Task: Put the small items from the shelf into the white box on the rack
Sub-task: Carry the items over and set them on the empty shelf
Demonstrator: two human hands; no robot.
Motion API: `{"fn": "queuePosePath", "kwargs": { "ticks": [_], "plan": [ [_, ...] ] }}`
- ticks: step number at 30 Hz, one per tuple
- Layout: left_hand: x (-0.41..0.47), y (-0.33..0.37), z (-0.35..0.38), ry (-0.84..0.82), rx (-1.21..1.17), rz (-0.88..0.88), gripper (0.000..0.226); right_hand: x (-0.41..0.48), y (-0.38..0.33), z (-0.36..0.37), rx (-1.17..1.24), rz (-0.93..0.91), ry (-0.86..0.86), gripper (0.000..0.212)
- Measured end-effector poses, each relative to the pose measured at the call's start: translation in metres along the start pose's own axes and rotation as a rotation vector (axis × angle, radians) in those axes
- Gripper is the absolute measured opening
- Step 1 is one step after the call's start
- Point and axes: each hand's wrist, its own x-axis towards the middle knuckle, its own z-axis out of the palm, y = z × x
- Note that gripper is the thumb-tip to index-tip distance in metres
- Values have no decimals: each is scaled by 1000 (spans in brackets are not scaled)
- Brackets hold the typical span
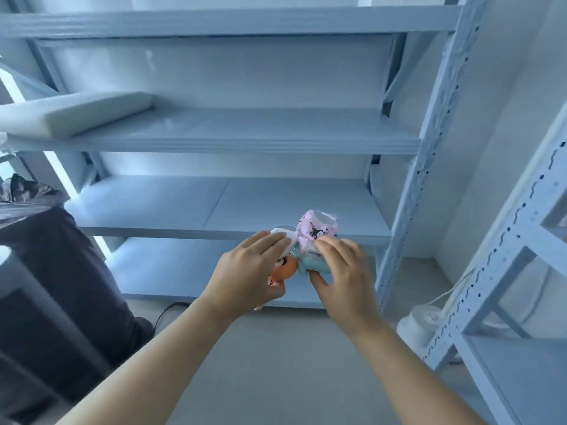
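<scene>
Both my hands hold a bunch of small items in front of the pale blue shelf unit (233, 231). My left hand (248, 274) grips an orange figure toy (283, 269) and a white item (282, 233) beneath its fingers. My right hand (340, 271) pinches a pink printed packet (316, 230) and a teal item (313, 265). The items sit pressed together between the two hands, level with the front edge of the second-lowest shelf. No white box shows in this view.
A white foam slab (76, 113) lies on the left of an upper shelf. A second rack (506, 271) stands at the right, with a white round device (425, 320) and cord on the floor. Dark objects (61, 271) fill the left side.
</scene>
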Motion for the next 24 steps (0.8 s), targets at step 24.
{"fn": "queuePosePath", "kwargs": {
  "ticks": [24],
  "plan": [
    [277, -324, 93, 253, 170, -143, 70, 337, 132, 313, 172, -235, 59, 47]
  ]
}}
